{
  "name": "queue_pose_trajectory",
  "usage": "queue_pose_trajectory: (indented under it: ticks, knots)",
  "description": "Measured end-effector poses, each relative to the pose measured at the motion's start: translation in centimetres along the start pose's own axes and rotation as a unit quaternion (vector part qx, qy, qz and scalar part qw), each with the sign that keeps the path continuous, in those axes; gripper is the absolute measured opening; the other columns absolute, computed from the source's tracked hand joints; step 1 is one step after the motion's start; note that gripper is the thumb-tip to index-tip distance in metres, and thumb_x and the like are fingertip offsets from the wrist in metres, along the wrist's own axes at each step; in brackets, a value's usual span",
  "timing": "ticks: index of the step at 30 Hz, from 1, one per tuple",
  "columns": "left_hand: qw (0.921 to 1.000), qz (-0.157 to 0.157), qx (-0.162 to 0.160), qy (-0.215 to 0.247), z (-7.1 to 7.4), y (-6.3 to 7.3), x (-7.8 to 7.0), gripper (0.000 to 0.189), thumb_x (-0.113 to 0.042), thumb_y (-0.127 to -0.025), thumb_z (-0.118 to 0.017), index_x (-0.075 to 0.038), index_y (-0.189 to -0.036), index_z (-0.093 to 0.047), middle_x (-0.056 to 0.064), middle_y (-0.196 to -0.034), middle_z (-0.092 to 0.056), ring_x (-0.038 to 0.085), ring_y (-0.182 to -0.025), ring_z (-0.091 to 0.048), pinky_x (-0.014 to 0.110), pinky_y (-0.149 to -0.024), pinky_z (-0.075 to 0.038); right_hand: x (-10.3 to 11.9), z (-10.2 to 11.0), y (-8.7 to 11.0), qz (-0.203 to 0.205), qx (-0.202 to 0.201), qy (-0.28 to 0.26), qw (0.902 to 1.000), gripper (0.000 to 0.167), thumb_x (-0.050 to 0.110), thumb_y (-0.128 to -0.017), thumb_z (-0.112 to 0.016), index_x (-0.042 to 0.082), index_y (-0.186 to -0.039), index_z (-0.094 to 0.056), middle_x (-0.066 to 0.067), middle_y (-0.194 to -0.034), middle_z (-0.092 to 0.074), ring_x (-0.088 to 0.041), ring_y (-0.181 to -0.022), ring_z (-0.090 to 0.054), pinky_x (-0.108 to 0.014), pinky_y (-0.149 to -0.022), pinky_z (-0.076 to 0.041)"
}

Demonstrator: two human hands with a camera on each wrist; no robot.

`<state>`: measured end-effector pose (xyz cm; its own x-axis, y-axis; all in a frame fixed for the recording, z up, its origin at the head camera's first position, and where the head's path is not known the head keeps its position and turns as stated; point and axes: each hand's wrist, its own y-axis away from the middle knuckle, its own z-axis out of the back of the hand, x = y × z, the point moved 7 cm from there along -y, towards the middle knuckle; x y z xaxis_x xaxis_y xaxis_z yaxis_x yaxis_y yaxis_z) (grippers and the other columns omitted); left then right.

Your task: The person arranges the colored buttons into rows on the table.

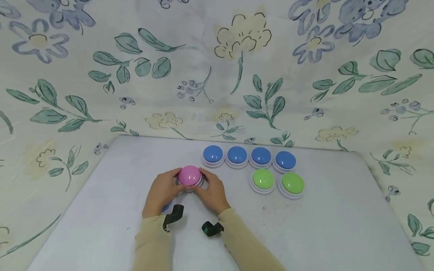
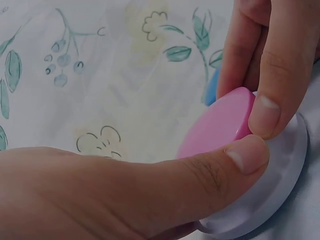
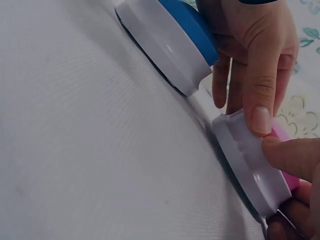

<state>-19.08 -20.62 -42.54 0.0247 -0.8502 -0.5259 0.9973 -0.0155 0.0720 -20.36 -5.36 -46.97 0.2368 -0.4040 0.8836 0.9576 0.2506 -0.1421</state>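
Both hands hold a pink push button with a domed top and white round base, near the middle of the table. My left hand grips its left side and my right hand its right, the two thumbs meeting at the near edge. In the left wrist view the thumbs press where the pink dome meets the white base. The right wrist view shows the base tilted in frame, close over the tabletop. A blue button lies mostly hidden behind my left wrist.
Several blue buttons stand in a row toward the table's back edge. Two green buttons sit in front of the row's right end. Floral cloth rises behind the white table.
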Motion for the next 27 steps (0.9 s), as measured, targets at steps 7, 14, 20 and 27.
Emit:
queue_pose_trajectory:
  ticks: [7, 14, 20, 27]
  knots:
    - [1.0000, 0.001, -0.002, 0.002, 0.2, 0.0, 0.0, 0.072, -0.026, -0.084, -0.082, 0.004, -0.142, -0.052, 0.024, -0.138, -0.059, 0.044, -0.129, -0.053, 0.059, -0.108, -0.041, -0.2, 0.2, 0.0, -0.020, -0.001, -0.043, 0.9989, 0.062, 0.027, -0.088, -0.076, 0.008, -0.143, -0.055, -0.010, -0.141, -0.059, -0.025, -0.131, -0.055, -0.044, -0.112, -0.041]
    - [0.9999, -0.013, -0.009, 0.000, 0.4, 0.1, 0.0, 0.069, -0.025, -0.084, -0.082, 0.005, -0.140, -0.055, 0.024, -0.134, -0.061, 0.044, -0.122, -0.058, 0.059, -0.104, -0.045, -0.3, 0.1, 0.0, -0.023, -0.001, -0.045, 0.9987, 0.061, 0.026, -0.087, -0.077, 0.008, -0.143, -0.056, -0.010, -0.137, -0.062, -0.024, -0.127, -0.057, -0.045, -0.111, -0.042]
    - [0.9997, -0.019, -0.014, 0.000, 0.6, 0.1, -0.1, 0.067, -0.022, -0.084, -0.082, 0.003, -0.140, -0.056, 0.023, -0.132, -0.063, 0.042, -0.113, -0.062, 0.058, -0.098, -0.049, -0.2, 0.4, 0.2, -0.029, -0.006, -0.058, 0.9979, 0.061, 0.026, -0.087, -0.078, 0.011, -0.143, -0.057, -0.008, -0.139, -0.061, -0.025, -0.125, -0.057, -0.046, -0.108, -0.044]
    - [0.9998, -0.009, -0.013, 0.009, 0.9, 0.1, -0.7, 0.066, -0.020, -0.084, -0.081, 0.000, -0.142, -0.055, 0.021, -0.134, -0.062, 0.040, -0.108, -0.063, 0.056, -0.095, -0.052, 0.5, 1.1, 0.2, -0.028, -0.014, -0.051, 0.9982, 0.061, 0.022, -0.087, -0.079, 0.009, -0.142, -0.057, -0.008, -0.141, -0.059, -0.026, -0.127, -0.056, -0.042, -0.109, -0.045]
